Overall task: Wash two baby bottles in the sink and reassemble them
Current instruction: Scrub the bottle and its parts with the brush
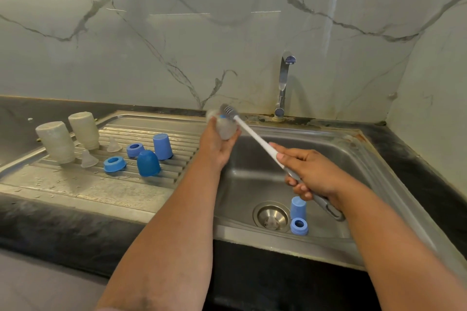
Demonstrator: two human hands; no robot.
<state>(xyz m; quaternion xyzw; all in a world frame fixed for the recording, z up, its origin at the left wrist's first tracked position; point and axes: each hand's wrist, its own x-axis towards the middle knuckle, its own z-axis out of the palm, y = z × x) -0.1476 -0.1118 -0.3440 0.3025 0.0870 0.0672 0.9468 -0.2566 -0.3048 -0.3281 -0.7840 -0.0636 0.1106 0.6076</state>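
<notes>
Left hand curled round a small cloudy bottle part, blurred, held above the left edge of the sink. Right hand clamped on the grey grip of a long brush, white shaft slanting up to the left, bristled head touching the top of the held part. Cannot tell exactly which piece of the bottle it was.

On the ribbed draining board, left of the sink: 2 cloudy bottles upside down and leaning, 2 clear teats, 2 blue rings and 2 blue caps.

Inside the sink, just right of the drain: 1 blue cap upright, 1 blue ring in front of it. Tap behind the sink, against the marble wall.
</notes>
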